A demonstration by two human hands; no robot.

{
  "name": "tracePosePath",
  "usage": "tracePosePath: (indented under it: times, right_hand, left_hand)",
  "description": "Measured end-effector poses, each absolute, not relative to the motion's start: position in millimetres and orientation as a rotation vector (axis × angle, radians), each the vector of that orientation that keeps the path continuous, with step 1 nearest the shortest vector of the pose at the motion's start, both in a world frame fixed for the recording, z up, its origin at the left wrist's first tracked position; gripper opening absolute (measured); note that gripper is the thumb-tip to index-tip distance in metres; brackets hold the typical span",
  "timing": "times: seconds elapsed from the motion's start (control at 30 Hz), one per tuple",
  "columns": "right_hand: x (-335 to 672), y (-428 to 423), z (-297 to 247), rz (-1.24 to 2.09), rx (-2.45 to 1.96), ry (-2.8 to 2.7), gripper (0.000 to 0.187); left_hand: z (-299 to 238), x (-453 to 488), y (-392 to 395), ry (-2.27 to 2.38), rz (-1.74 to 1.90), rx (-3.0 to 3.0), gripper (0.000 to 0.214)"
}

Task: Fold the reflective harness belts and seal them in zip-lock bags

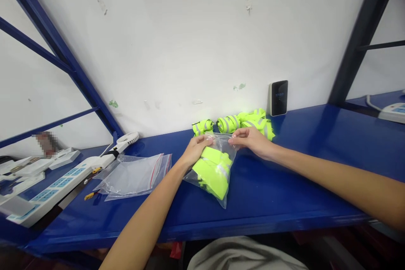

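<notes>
A clear zip bag (pixel 218 185) lies on the blue shelf (pixel 284 194) with a folded neon yellow reflective strap (pixel 211 171) inside it. My left hand (pixel 194 151) pinches the bag's top edge on the left. My right hand (pixel 251 140) pinches the same edge on the right. Both hands' fingers are closed on the bag's mouth. Just behind them, against the wall, lie several rolled neon yellow reflective straps (pixel 236 123).
A stack of empty clear zip bags (pixel 133 175) lies to the left. Further left are a white power strip (pixel 53 187), a small white hand fan (pixel 125 141) and white boxes. A dark device (pixel 278 98) leans on the wall. Another power strip (pixel 394 112) sits far right.
</notes>
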State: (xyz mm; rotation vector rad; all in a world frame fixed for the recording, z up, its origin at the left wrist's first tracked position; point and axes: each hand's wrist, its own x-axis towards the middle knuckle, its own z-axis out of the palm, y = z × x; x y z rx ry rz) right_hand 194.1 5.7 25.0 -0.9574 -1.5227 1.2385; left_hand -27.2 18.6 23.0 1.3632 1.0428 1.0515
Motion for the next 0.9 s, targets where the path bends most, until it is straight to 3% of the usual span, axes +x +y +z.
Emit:
tracePosePath:
  times: [0.2,0.43,0.6,0.9]
  right_hand:
    - [198,13,24,1.241,-1.129,-1.653,0.038]
    - [202,10,29,0.860,-1.163,-2.115,0.018]
    - [204,4,39,1.127,-1.064,-2.129,0.026]
    - [197,-3,35,0.720,-1.036,-2.246,0.025]
  left_hand:
    - [21,-22,11,1.003,1.191,1.337,0.022]
    - [14,-20,12,1.002,1.061,1.287,0.022]
    - [14,-15,3,0.979,0.974,1.416,0.024]
    - [8,-9,5,0.902,0.998,1.680,0.026]
